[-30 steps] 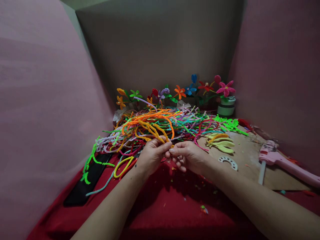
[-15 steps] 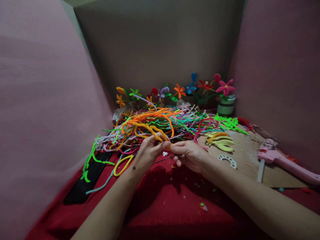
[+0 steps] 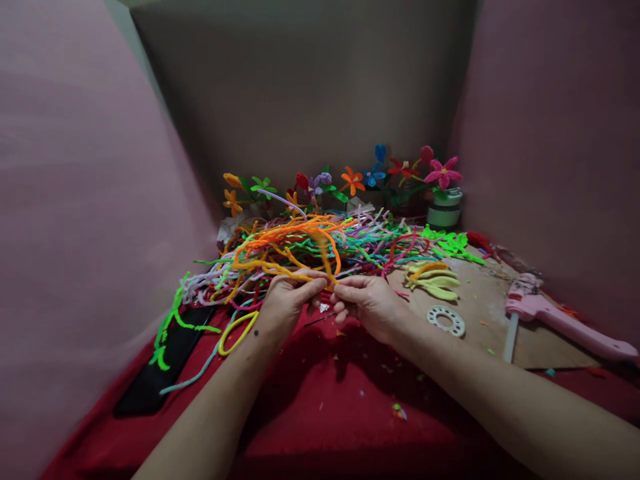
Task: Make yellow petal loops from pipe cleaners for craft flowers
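Both hands meet in front of a heap of coloured pipe cleaners (image 3: 280,233). My left hand (image 3: 291,297) pinches a yellow-orange pipe cleaner (image 3: 270,268), whose length trails left over the heap. Thumb and fingers of my right hand (image 3: 367,303) are closed on the same pipe cleaner close by. One end stands up between the hands, blurred by motion. A bent yellow loop (image 3: 223,343) lies left of my left wrist. Right of my right hand are several pale yellow petal-shaped pieces (image 3: 443,285) with an orange one on top.
A pink glue gun (image 3: 555,310) and a white ring with holes (image 3: 459,328) lie on a brown board (image 3: 493,300) at right. Pipe-cleaner flowers (image 3: 353,181) and a pale green pot (image 3: 444,212) stand behind. At left, a black flat object (image 3: 145,390) rests on the red cloth (image 3: 340,427).
The yellow-orange pipe cleaner has shifted: its loop over the hands is gone, and one end now swings upright between them. My hands stay close together. The whole view has shifted slightly.
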`<action>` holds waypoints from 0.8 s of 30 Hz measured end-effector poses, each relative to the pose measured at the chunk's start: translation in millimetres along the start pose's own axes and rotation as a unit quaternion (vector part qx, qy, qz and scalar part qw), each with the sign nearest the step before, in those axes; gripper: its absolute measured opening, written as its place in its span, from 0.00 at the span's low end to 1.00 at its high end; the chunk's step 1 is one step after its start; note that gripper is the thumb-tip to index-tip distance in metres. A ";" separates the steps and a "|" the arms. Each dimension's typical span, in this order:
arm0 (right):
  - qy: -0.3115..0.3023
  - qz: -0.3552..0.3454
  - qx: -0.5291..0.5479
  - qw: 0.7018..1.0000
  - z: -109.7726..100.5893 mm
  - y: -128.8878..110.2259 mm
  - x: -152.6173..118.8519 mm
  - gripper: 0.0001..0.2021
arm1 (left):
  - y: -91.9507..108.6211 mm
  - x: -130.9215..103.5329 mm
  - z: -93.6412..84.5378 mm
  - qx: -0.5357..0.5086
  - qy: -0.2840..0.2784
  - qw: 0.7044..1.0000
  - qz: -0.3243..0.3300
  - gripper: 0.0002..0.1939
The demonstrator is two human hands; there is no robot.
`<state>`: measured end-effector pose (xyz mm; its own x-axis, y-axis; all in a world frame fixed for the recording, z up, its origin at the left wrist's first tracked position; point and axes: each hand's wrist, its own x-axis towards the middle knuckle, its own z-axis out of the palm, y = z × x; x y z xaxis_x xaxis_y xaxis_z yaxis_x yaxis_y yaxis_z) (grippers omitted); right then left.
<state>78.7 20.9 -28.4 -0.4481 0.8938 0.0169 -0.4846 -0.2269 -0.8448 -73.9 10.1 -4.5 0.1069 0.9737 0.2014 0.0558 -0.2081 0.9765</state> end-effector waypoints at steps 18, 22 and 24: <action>-0.051 -0.029 0.024 0.998 -3.4 2.2 -1.2 0.12 | -4.2 -1.7 6.1 -0.098 -0.052 0.992 -0.058 0.06; -0.069 0.006 -0.032 0.997 -6.6 5.9 -0.2 0.13 | -7.1 -2.2 7.3 -0.130 -0.057 0.987 -0.073 0.08; -0.079 0.029 -0.046 0.995 -7.3 5.8 0.2 0.13 | -8.2 -2.6 8.0 -0.123 -0.052 0.988 -0.073 0.07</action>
<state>81.3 22.6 -37.2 -0.5890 0.8069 0.0449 -0.3876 -0.2334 -0.8918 -66.7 8.6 -13.7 0.2171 0.9743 0.0608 -0.1643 -0.0249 0.9861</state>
